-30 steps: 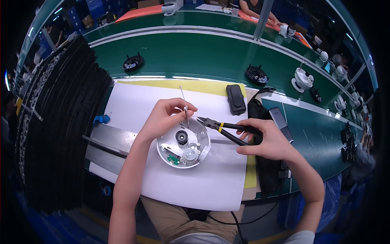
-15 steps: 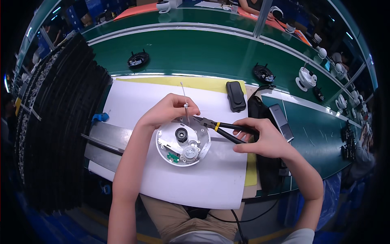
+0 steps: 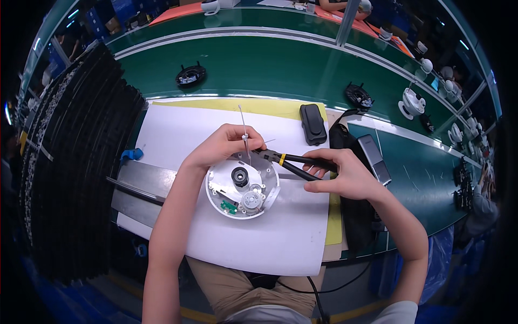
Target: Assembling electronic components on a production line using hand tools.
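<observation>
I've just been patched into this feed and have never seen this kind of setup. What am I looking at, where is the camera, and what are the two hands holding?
There is no machine here: a person works with two bare hands. The single picture comes from a wide fisheye camera on their head, looking down, so straight edges bend near the rim and the forearms enter from below.

The left hand pinches a thin white cable tie that sticks upward. The right hand grips black cutting pliers with a yellow band, their tip close to the tie.

Under both lies a round white disc assembly carrying a black knob, a grey gear and a small green circuit board. It rests on a white sheet over a green workbench. A black oblong device lies beyond.
</observation>
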### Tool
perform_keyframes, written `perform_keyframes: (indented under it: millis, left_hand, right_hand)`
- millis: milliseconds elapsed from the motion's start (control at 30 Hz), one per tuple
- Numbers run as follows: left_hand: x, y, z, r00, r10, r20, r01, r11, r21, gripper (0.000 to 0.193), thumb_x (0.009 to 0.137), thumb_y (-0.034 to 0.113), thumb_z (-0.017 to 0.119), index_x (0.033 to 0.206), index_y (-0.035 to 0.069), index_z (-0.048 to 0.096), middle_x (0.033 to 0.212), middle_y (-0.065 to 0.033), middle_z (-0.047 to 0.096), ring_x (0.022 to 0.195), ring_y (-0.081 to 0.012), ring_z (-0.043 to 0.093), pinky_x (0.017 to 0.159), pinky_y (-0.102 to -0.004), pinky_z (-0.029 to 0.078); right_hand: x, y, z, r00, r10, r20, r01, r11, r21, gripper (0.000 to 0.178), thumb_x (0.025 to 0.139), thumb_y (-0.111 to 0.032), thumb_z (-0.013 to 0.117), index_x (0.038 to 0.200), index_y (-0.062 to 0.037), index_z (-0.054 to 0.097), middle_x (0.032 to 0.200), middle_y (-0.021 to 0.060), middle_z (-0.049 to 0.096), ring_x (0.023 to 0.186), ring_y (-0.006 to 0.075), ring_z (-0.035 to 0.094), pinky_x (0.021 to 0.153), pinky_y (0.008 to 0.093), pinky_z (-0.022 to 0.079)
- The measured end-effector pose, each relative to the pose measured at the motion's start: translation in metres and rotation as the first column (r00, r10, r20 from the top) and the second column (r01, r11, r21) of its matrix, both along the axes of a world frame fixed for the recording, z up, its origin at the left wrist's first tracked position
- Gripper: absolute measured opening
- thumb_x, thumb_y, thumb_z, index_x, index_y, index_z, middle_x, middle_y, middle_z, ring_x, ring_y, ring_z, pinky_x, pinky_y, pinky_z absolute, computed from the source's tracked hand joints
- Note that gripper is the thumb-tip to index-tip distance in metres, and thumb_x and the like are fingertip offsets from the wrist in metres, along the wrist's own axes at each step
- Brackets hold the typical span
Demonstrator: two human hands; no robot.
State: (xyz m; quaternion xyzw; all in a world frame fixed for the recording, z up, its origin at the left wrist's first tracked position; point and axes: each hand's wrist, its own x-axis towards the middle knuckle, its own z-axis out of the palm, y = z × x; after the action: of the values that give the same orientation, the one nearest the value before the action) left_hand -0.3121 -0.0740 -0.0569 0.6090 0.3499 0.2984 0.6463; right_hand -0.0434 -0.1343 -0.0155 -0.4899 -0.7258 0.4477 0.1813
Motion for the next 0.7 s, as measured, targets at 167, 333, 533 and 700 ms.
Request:
perform_keyframes:
  millis: [167,333,533,700]
  left_hand:
    - [-0.002,0.002,-0.001,1.0,0.008,-0.024,-0.009,1.0,-0.006,0.013,0.082,0.017,0.065,0.08,0.005,0.064,0.085,-0.0027,0.062,0.084,-0.0111,0.056,0.081,-0.0251,0.042]
    - [-0.003,0.004,-0.002,0.999,0.012,-0.038,-0.012,1.0,0.0,0.013,0.082,0.017,0.066,0.081,0.005,0.065,0.085,-0.0026,0.062,0.084,-0.0105,0.056,0.08,-0.0248,0.042]
    - [-0.005,0.006,-0.007,1.0,0.007,-0.016,-0.006,0.998,0.063,0.013,0.085,0.017,0.063,0.086,0.004,0.067,0.084,-0.0043,0.065,0.078,-0.0092,0.058,0.074,-0.0232,0.045]
    - [-0.006,0.007,-0.009,1.0,0.0,-0.014,0.001,0.998,0.064,0.013,0.085,0.017,0.063,0.086,0.004,0.067,0.084,-0.0044,0.065,0.079,-0.0092,0.059,0.074,-0.0232,0.045]
  right_hand:
    - [0.0,0.004,-0.003,0.999,-0.001,-0.035,-0.001,0.998,-0.065,0.058,0.066,-0.019,0.078,0.113,0.0072,0.057,0.084,0.0019,0.058,0.078,0.0064,0.051,0.074,0.021,0.043]
    - [0.0,0.006,-0.005,0.996,-0.021,-0.083,0.011,0.993,-0.117,0.057,0.068,-0.015,0.078,0.114,0.0084,0.056,0.08,0.0004,0.056,0.074,0.0052,0.049,0.069,0.0176,0.04]
    - [0.0,0.009,-0.007,0.997,-0.012,-0.071,0.001,0.989,-0.147,0.054,0.068,-0.014,0.078,0.114,0.0069,0.057,0.079,0.0002,0.056,0.073,0.0053,0.05,0.069,0.0184,0.041]
    - [0.001,0.009,-0.015,0.994,-0.012,-0.106,-0.003,0.99,-0.144,0.054,0.069,-0.013,0.078,0.115,0.006,0.057,0.08,-0.0003,0.056,0.075,0.005,0.05,0.069,0.0184,0.041]
